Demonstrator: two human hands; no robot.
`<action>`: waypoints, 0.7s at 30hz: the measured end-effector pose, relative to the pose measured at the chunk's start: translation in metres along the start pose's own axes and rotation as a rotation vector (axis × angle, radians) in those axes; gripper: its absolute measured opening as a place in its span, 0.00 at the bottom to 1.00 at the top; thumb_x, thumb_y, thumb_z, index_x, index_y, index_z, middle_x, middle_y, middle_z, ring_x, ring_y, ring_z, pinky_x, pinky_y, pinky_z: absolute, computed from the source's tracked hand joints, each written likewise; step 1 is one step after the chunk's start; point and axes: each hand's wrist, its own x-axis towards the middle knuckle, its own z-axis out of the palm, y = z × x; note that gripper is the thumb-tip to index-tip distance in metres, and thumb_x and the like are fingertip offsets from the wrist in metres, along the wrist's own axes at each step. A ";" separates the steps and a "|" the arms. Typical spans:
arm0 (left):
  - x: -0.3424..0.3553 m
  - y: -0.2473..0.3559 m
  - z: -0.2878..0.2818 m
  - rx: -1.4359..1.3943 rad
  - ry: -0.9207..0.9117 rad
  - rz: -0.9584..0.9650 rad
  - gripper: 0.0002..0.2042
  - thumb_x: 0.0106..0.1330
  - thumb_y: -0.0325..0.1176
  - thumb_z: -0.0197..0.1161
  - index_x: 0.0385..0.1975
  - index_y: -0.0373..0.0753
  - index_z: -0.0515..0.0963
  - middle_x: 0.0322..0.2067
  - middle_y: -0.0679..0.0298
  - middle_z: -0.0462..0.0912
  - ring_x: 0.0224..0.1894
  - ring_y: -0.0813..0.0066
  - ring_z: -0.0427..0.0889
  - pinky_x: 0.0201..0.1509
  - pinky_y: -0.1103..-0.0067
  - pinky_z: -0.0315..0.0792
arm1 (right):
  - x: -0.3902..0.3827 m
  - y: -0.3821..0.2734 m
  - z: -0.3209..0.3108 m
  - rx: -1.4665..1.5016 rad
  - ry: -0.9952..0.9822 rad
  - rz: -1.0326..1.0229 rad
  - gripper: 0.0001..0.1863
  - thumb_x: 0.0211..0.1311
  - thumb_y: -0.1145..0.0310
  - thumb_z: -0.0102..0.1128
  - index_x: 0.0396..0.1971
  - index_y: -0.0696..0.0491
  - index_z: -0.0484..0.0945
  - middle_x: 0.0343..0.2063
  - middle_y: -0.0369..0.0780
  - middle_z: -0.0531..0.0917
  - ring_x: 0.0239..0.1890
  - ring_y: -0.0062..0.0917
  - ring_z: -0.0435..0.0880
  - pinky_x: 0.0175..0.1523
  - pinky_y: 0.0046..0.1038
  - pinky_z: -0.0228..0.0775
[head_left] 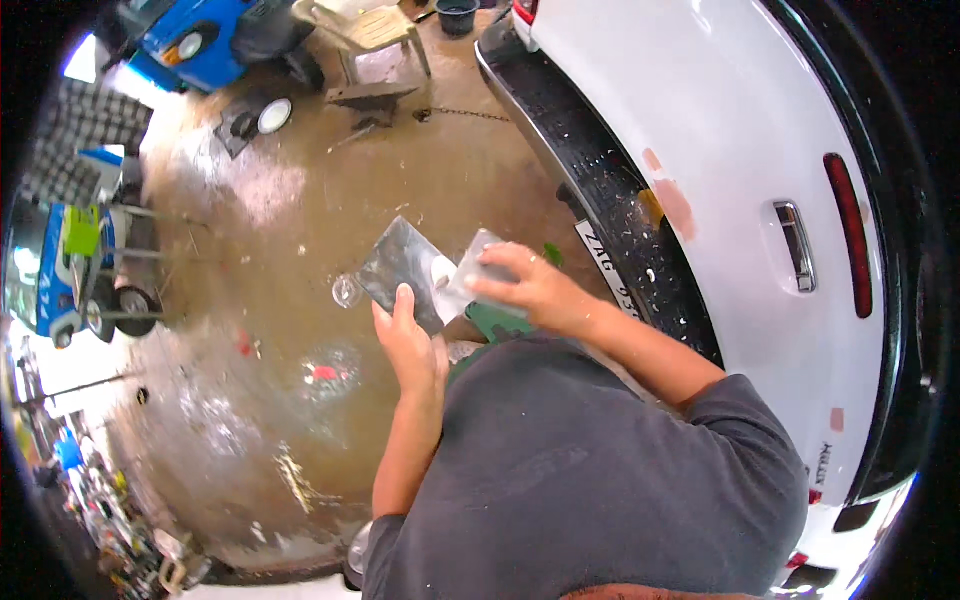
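Note:
My left hand (408, 340) grips a dark, flat, square board (395, 262) from its near edge, thumb on top. A smear of white paste (442, 270) lies at the board's right side. My right hand (540, 290) pinches a pale grey, translucent flat spreader (478, 258) between thumb and fingers. The spreader is tilted beside the paste; whether it touches the board I cannot tell. Both hands are in front of my body, left of the white vehicle's tailgate (735, 110), which bears several dull pinkish patches (675, 208).
A black rear bumper (625, 185) with white flecks runs close to my right arm. Ahead stand a beige plastic chair (375, 32) and a dark bucket (457, 16). Blue vehicles (205, 45) are at the far left. Clutter (110, 520) lines the lower left; the brown floor (240, 340) is stained.

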 end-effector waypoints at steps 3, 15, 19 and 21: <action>0.019 0.015 0.019 -0.023 -0.008 -0.029 0.21 0.73 0.29 0.53 0.64 0.35 0.63 0.53 0.59 0.75 0.53 0.66 0.78 0.56 0.67 0.75 | -0.011 0.046 -0.026 -0.243 0.003 0.050 0.26 0.57 0.75 0.56 0.57 0.42 0.78 0.56 0.43 0.75 0.61 0.42 0.73 0.67 0.45 0.61; 0.126 0.028 0.137 0.762 -0.440 0.335 0.23 0.75 0.33 0.53 0.64 0.25 0.63 0.59 0.49 0.72 0.57 0.63 0.73 0.63 0.70 0.65 | 0.077 0.066 -0.058 -0.357 0.313 -0.091 0.20 0.60 0.65 0.52 0.54 0.40 0.77 0.56 0.37 0.76 0.62 0.34 0.73 0.64 0.53 0.62; 0.160 0.029 0.183 0.852 -0.245 0.609 0.26 0.74 0.36 0.54 0.65 0.25 0.62 0.60 0.44 0.71 0.58 0.56 0.72 0.65 0.66 0.64 | 0.056 0.097 -0.061 -0.294 0.252 0.062 0.20 0.57 0.67 0.55 0.52 0.40 0.78 0.56 0.39 0.76 0.62 0.38 0.72 0.65 0.44 0.62; 0.178 0.030 0.198 0.719 -0.343 0.674 0.27 0.74 0.39 0.54 0.64 0.24 0.62 0.60 0.42 0.70 0.58 0.54 0.72 0.66 0.65 0.63 | 0.053 0.105 -0.065 -0.231 0.286 0.197 0.27 0.53 0.75 0.57 0.55 0.40 0.77 0.59 0.42 0.74 0.64 0.42 0.70 0.66 0.46 0.61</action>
